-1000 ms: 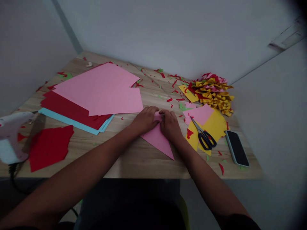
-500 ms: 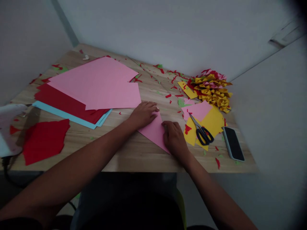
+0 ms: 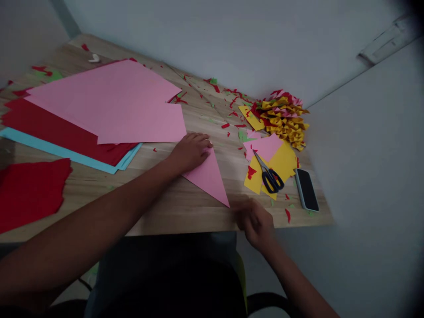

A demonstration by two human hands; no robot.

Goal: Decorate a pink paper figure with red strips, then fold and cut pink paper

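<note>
The pink paper triangle [image 3: 209, 176] lies flat on the table [image 3: 185, 217], in front of the person and between the two hands. Its upper end is under the fingers of the left hand [image 3: 190, 153]; its lower right corner points toward the table's front edge and ends just beside the blurred fingertips of the right hand [image 3: 255, 221].

Left hand: palm down, fingers extended and slightly bent, close together, unclenched. The fingers rest on the triangle and bear on it from above, without gripping it.

Right hand: positioned at the front edge of the table, fingers curled inward. The fingertips are blurred (motion smears their outline), so whether they are closed, and whether they touch the corner, cannot be told.

Adjacent items, left side: large pink sheets [image 3: 112, 101] overlie red sheets [image 3: 62, 128], with light blue sheets [image 3: 62, 148] at the bottom. A separate red paper piece [image 3: 33, 190] lies nearer the front edge.

Adjacent items, right side: scissors [image 3: 274, 182] rest on yellow paper [image 3: 287, 160] and a pink scrap [image 3: 266, 145]. A phone [image 3: 307, 191] lies to their right; a folded-paper assembly [image 3: 284, 118] stands behind, near the wall.
</note>
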